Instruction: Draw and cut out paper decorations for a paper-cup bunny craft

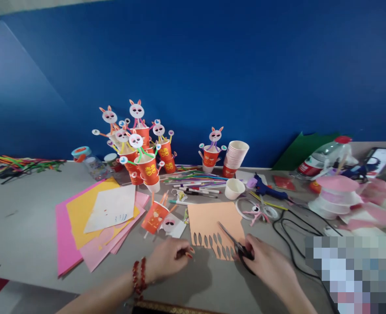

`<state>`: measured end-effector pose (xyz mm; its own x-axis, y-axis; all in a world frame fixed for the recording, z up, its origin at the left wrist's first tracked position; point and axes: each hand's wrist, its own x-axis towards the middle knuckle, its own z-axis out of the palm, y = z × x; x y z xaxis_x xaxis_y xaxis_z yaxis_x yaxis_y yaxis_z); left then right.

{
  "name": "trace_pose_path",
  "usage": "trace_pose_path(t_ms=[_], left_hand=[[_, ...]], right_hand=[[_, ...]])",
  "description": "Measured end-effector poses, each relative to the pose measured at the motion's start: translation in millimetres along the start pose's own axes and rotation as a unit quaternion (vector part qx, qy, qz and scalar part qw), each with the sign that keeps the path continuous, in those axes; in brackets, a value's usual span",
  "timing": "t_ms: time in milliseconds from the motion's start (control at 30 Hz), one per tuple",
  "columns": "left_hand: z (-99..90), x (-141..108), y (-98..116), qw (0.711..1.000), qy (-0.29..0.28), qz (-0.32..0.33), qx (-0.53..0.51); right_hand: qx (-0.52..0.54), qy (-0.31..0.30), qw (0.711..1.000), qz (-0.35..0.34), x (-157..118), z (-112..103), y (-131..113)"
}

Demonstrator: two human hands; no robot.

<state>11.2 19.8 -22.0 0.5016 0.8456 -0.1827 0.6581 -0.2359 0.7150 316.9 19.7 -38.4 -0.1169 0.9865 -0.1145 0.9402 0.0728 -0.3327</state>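
Note:
My left hand point(171, 258), with red beaded bracelets at the wrist, hovers at the front of the table with its fingers curled together; a small orange piece shows at the fingertips. In my right hand point(261, 257) are black-handled scissors point(231, 237), their blades pointing up-left over an orange paper sheet point(212, 218). Leaf-shaped holes run along that sheet's lower edge. Beside the sheet lie a tipped red cup point(155, 216) and a white paper with a rabbit face point(172, 225).
Red cups with rabbit figures point(147, 168) stand at the back, near stacked white cups point(236, 157). Coloured paper point(68, 235) lies left. A blue glue gun point(270, 190), black cable point(291, 248) and bottle point(324, 157) are on the right.

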Motion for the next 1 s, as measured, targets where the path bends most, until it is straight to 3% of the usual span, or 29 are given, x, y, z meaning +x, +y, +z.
trace_pose_path(t_ms=[267,567,833,1000], left_hand=[[-4.8,28,17,0.997,0.012,0.019,0.072],[5.5,77,31,0.986,-0.02,0.026,0.165],[0.3,76,21,0.985,-0.024,0.023,0.172],[-7.7,77,13,0.988,-0.044,0.023,0.148]], right_hand=[[0.011,-0.056,0.998,-0.03,8,-5,4],[-0.008,-0.043,0.999,-0.013,6,-7,-4],[0.017,-0.087,0.996,-0.02,1,-25,-5],[0.103,-0.054,0.992,-0.042,5,-32,-31]])
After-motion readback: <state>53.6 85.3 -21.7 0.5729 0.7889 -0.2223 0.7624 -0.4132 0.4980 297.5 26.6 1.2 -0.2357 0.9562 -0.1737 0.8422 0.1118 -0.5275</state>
